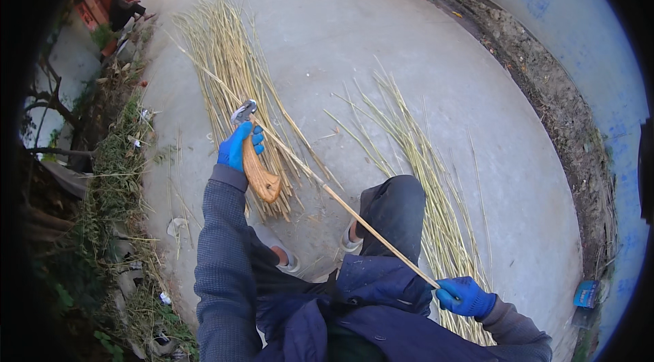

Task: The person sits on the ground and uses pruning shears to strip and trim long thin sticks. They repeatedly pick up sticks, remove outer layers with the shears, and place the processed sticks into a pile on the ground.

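Stalk (340, 202) butt hidden in right hand (464, 296); left hand (237, 146) grips knife (255, 164).

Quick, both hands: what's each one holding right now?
Left hand: closed on a wooden-handled cutter.
Right hand: closed on one long stalk.

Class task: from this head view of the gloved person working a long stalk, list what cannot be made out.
- Tool blade: small, behind the stalk.
- Left hand fingers: wrapped round the handle.
- Stalk's far tip: lost in the left pile.
- Right pile near end: behind the right hand.
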`<state>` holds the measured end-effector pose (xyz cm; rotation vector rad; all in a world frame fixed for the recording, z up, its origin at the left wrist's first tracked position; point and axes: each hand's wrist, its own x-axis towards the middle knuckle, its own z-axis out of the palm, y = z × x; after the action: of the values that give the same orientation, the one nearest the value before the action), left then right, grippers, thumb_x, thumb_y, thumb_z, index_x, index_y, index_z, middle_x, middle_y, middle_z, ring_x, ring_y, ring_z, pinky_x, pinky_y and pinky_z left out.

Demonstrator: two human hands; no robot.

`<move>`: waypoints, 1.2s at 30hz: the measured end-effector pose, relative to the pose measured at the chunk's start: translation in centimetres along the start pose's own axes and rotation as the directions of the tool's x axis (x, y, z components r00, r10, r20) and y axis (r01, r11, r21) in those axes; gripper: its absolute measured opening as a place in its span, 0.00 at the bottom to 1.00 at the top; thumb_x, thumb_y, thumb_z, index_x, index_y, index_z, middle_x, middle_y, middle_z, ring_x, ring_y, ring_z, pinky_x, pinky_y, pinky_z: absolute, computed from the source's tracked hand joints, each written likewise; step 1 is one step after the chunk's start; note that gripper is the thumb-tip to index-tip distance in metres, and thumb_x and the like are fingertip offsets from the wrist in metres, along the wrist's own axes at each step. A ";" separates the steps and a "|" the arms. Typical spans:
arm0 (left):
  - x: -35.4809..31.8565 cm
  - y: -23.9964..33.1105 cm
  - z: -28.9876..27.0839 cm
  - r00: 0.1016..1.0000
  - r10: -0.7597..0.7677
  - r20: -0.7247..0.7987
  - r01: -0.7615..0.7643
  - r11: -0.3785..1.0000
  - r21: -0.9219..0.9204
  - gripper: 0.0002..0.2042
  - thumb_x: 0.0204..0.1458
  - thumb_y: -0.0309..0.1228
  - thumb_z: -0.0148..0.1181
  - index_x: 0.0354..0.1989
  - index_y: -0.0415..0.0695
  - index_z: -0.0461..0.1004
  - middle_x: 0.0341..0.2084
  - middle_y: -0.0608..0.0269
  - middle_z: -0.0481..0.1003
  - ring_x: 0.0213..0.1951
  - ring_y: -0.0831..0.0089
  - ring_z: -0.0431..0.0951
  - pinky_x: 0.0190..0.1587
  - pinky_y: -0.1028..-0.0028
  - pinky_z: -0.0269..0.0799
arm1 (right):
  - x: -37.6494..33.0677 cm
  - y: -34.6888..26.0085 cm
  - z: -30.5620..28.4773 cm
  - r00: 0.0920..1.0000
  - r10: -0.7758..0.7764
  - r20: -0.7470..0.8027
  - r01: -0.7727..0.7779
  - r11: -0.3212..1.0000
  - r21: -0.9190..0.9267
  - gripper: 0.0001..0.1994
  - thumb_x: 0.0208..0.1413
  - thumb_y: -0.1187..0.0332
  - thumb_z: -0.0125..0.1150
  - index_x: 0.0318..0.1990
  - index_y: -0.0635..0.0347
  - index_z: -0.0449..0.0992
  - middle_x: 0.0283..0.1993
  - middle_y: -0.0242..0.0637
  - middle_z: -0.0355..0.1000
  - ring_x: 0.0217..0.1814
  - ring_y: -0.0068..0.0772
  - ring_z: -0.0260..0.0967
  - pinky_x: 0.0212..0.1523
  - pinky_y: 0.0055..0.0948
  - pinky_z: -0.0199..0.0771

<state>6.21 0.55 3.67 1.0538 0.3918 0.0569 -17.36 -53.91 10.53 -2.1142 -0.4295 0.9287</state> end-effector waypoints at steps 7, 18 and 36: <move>-6.6 -6.2 9.7 0.997 -0.076 0.033 0.072 0.991 0.111 0.19 0.57 0.36 0.61 0.50 0.34 0.71 0.38 0.53 0.79 0.30 0.68 0.79 0.28 0.71 0.79 | 11.9 -5.4 -3.5 0.994 0.036 -0.101 -0.015 0.980 0.198 0.21 0.66 0.59 0.47 0.62 0.58 0.64 0.30 0.35 0.76 0.26 0.25 0.74 0.31 0.28 0.75; -1.3 -1.6 4.6 0.999 0.037 -0.015 -0.035 0.989 0.143 0.22 0.55 0.40 0.63 0.51 0.36 0.72 0.38 0.57 0.77 0.31 0.71 0.77 0.30 0.74 0.77 | 4.6 -0.1 0.3 0.986 -0.085 -0.144 0.103 0.987 0.124 0.12 0.65 0.64 0.49 0.45 0.60 0.76 0.26 0.40 0.73 0.26 0.32 0.74 0.31 0.30 0.73; -9.0 -8.5 10.8 0.993 -0.113 0.023 0.107 0.975 0.194 0.19 0.56 0.37 0.61 0.48 0.33 0.73 0.39 0.52 0.78 0.31 0.65 0.81 0.29 0.70 0.80 | 19.8 -8.5 -2.9 0.959 -0.197 -0.201 0.212 0.976 0.054 0.16 0.66 0.57 0.47 0.50 0.57 0.73 0.28 0.36 0.74 0.22 0.27 0.71 0.28 0.26 0.73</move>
<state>0.32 -14.79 3.63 1.2203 0.4302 -0.1000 -1.79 -38.76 8.87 -2.0241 -0.4941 0.6034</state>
